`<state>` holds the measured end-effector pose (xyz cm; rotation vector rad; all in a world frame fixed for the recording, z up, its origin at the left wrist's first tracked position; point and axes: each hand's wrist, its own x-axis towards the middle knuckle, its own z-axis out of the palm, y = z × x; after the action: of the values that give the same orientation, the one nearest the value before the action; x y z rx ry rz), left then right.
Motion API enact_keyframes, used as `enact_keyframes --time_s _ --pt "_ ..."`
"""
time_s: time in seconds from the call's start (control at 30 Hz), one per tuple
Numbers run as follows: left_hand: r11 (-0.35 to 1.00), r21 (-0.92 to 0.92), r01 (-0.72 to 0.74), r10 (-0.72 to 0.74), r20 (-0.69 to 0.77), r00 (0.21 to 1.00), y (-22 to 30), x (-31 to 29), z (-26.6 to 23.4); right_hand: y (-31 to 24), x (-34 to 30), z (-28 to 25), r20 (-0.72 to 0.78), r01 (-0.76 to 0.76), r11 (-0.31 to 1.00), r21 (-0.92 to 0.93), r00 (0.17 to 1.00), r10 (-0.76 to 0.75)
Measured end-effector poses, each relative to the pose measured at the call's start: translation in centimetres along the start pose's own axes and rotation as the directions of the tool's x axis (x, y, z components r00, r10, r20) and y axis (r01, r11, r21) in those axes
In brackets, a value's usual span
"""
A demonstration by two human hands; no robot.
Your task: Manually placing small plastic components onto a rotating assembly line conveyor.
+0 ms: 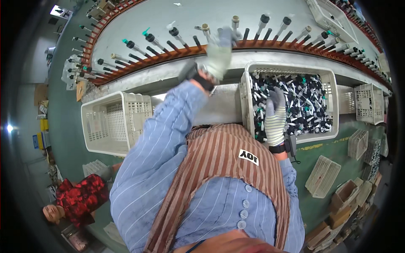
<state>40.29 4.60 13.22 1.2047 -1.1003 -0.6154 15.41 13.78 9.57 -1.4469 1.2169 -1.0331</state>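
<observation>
My left hand point(218, 57), in a pale glove with grey fingertips, reaches over the edge of the curved conveyor. It is smeared by motion beside the upright pegs, and whether it holds anything is unclear. A tan-topped tube point(205, 29) stands on a peg close to it. My right hand point(275, 120), in a striped glove with grey fingertips, lies over small parts in a white plastic basket point(335, 101). Its fingers stretch forward over the heap, with nothing visible in them. The parts point(306, 103) are black, white and green, like small pump heads.
A brown-orange conveyor rail point(168, 55) carries rows of black pegs, some topped with parts. To the left stands another white basket point(126, 120). A white tray point(333, 21) sits at the back right. Crates point(322, 177) lie on the green floor. A person in red point(80, 200) is at the lower left.
</observation>
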Motion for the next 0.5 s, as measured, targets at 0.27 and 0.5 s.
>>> enact_keyframes --time_s 0.27,0.5 --pt "0.977 0.201 0.074 -0.079 0.017 0.997 -6.4 10.5 -3.0 3.0 2.8 -1.8 -0.076 -0.063 0.997 0.047 0.995 0.067" --pt "0.784 0.522 0.336 -0.367 -0.047 0.929 -1.2 10.0 -6.6 6.9 8.9 -2.7 0.095 -0.078 0.911 -0.405 0.987 0.127"
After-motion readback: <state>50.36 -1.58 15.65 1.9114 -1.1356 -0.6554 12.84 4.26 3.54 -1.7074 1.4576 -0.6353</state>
